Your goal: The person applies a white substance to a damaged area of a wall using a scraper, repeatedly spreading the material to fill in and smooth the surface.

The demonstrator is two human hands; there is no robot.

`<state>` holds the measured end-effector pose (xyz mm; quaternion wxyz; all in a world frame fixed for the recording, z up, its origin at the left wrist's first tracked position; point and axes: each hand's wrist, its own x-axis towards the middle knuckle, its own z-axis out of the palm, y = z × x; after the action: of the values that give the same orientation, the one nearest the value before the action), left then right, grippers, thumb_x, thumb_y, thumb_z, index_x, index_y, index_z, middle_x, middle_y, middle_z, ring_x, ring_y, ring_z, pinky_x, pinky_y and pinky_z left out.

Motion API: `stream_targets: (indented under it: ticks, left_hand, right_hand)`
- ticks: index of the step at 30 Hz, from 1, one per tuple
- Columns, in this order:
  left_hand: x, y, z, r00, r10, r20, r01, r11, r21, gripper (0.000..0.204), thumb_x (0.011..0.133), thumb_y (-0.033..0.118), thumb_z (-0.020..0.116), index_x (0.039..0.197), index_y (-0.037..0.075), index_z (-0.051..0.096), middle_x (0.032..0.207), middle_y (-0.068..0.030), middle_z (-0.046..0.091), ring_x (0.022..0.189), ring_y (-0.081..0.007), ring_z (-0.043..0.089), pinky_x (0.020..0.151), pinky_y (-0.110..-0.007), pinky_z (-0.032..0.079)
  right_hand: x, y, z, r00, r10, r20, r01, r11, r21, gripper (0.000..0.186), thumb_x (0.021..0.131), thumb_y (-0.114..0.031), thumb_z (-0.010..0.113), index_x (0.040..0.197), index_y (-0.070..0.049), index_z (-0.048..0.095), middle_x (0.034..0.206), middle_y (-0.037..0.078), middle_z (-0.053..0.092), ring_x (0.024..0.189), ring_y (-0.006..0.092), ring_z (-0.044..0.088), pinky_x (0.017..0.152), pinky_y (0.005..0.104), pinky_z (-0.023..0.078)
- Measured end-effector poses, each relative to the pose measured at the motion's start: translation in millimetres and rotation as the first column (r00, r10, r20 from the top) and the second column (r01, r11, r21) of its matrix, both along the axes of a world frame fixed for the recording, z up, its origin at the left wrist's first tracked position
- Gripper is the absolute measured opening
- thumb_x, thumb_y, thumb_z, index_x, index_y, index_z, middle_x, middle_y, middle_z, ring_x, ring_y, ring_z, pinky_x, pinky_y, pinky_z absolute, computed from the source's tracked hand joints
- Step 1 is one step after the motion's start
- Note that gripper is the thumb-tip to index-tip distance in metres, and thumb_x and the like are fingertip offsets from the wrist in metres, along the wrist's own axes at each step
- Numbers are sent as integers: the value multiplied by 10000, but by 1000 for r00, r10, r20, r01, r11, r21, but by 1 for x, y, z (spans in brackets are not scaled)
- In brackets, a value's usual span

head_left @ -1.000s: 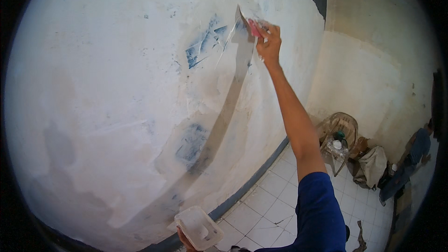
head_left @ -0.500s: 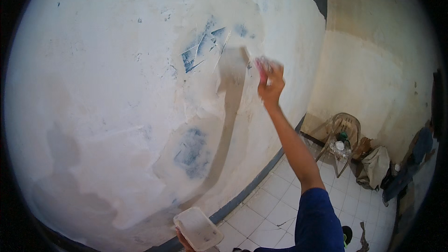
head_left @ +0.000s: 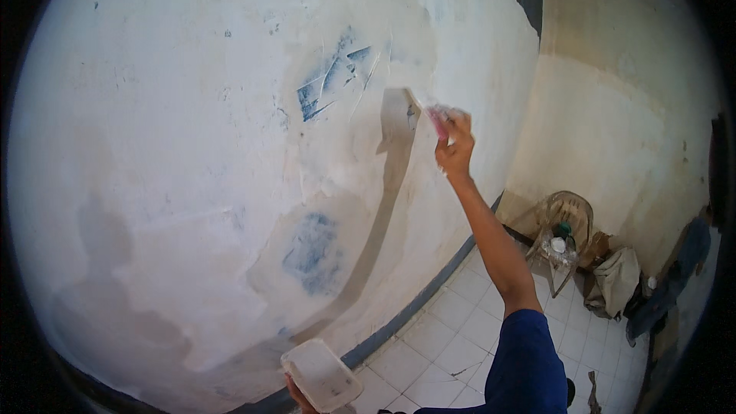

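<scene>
1. In the head view, the right hand [head_left: 456,138] has just come down the pale wall [head_left: 192,153], carrying the pink scraper [head_left: 437,117]; I judge this to be the lower part of a downward stroke.
2. Against the frame a second ago, the hand and its shadow [head_left: 374,234] sit lower, and the surface the blade covered is bared. Against the frame half a second ago, the hand is only slightly lower and further right; the white tub [head_left: 343,395] has barely moved.
3. The right grip is pinched, thumb and fingers together on the scraper, which points up and left toward the wall. Its edge is blurred, so I cannot tell how much of it touches.
4. The left hand [head_left: 297,396] has its grip clamped on the tub's left side, low in view, with the open top showing.
5. Blue patches [head_left: 309,101] lie left of the scraper, and a blue-grey patch [head_left: 311,253] lies below. A chair [head_left: 569,205] and a pale sack [head_left: 616,276] stand well apart, to the right, on the tiled floor [head_left: 458,354].
</scene>
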<state>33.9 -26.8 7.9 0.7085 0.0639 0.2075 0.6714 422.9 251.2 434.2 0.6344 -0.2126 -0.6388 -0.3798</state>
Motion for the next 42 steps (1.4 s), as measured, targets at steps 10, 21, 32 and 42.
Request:
stream_targets:
  ticks: [10, 21, 32, 42]
  left_hand:
    - [12, -2, -2, 993, 54, 104, -45, 996, -83, 794, 945, 686, 356, 1547, 174, 282, 1578, -75, 327, 1440, -307, 311, 1187, -512, 237]
    - [-19, 16, -65, 971, -134, 198, 82, 965, 251, 765, 954, 660, 383, 1545, 183, 295, 1583, -81, 318, 1446, -308, 299, 1181, -533, 234]
    - [-8, -15, 51, 998, -61, 10, 62, 992, -112, 799, 929, 695, 378, 1549, 199, 287, 1573, -84, 336, 1414, -338, 354, 1132, -586, 306]
    - [-40, -5, -18, 993, -55, 107, 31, 977, 212, 772, 931, 681, 386, 1529, 196, 326, 1538, -94, 381, 1371, -348, 403, 1101, -591, 344]
  right_hand:
    - [-34, 25, 117, 997, -72, -23, 73, 997, 26, 575, 675, 149, 513, 1175, -65, 700, 1208, 126, 642, 1132, 356, 532, 975, 409, 462]
    - [-50, -10, -73, 989, -121, 82, 133, 977, -166, 682, 608, 193, 531, 1222, -77, 656, 1261, 100, 613, 1110, 375, 532, 933, 436, 481]
    - [-53, -50, 79, 993, -98, -68, 97, 995, -16, 475, 744, 133, 558, 1154, -64, 695, 1020, 136, 642, 927, 343, 595, 818, 387, 511]
    - [-77, 0, 149, 939, -307, 154, 280, 943, 178, 444, 671, 31, 633, 1104, -39, 703, 1127, 121, 642, 1070, 348, 574, 890, 418, 511]
